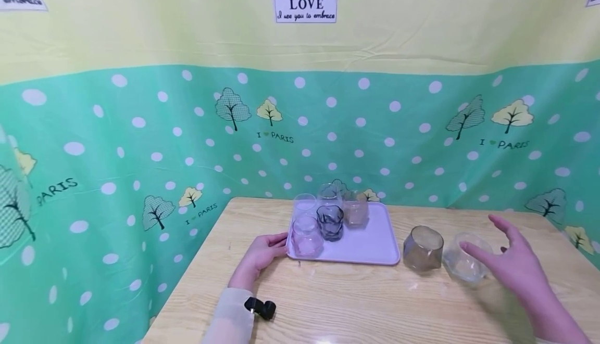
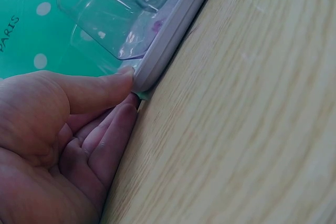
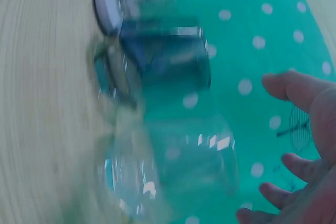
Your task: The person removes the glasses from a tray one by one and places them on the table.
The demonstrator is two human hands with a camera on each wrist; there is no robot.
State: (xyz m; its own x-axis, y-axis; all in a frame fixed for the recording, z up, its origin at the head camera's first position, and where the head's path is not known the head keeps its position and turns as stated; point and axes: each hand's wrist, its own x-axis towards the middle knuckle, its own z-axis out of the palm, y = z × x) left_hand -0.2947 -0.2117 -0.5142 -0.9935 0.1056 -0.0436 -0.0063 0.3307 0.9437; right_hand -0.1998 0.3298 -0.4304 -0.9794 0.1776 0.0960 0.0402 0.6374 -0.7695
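My left hand (image 1: 264,254) is at the near left corner of a pale lilac tray (image 1: 363,250). The left wrist view shows its thumb (image 2: 102,90) on the rim and curled fingers just below, pinching the tray's corner. Spread wide, my right hand (image 1: 515,263) hovers beside and above a clear faceted glass (image 1: 469,266) on the table. A gap parts its fingers from that glass (image 3: 194,156) in the right wrist view. Just left of it stands a smoky brown glass (image 1: 423,250), off the tray.
Several glasses fill the tray's left and middle: a pinkish one (image 1: 307,240), a dark grey one (image 1: 330,224), a light brown one (image 1: 356,211) and clear ones behind. The wooden table (image 1: 328,302) backs onto a green dotted curtain (image 1: 140,167).
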